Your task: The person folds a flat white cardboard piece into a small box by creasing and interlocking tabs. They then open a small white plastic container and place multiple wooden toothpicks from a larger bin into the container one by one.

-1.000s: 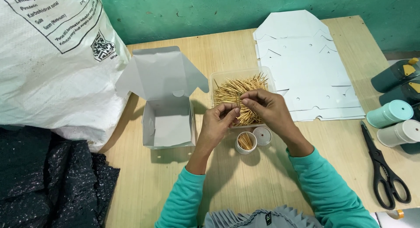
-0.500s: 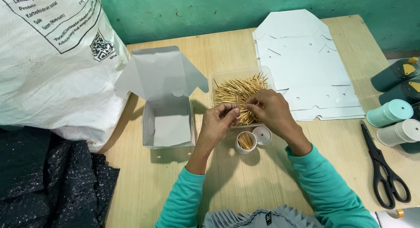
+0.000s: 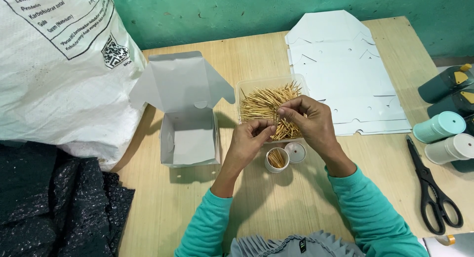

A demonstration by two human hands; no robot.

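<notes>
A clear plastic tray (image 3: 245,85) full of loose toothpicks (image 3: 260,102) sits mid-table. Both hands meet over its near edge. My right hand (image 3: 308,123) pinches a small bunch of toothpicks, and my left hand (image 3: 249,142) touches the same bunch from the left with its fingertips. Just below the hands stands a small round white container (image 3: 277,160) with several toothpicks upright inside it. Its round lid (image 3: 296,152) lies beside it on the right. An open white cardboard box (image 3: 190,138) with raised flaps stands to the left of the tray.
A stack of flat white box blanks (image 3: 345,69) lies at the back right. Black scissors (image 3: 437,198) and several small cylinders (image 3: 439,127) sit at the right edge. A large white woven sack (image 3: 59,64) and black plastic (image 3: 44,207) fill the left side.
Both hands stay over the tray's near edge, with only small finger movement on the bunch of toothpicks. Nothing else has moved.
</notes>
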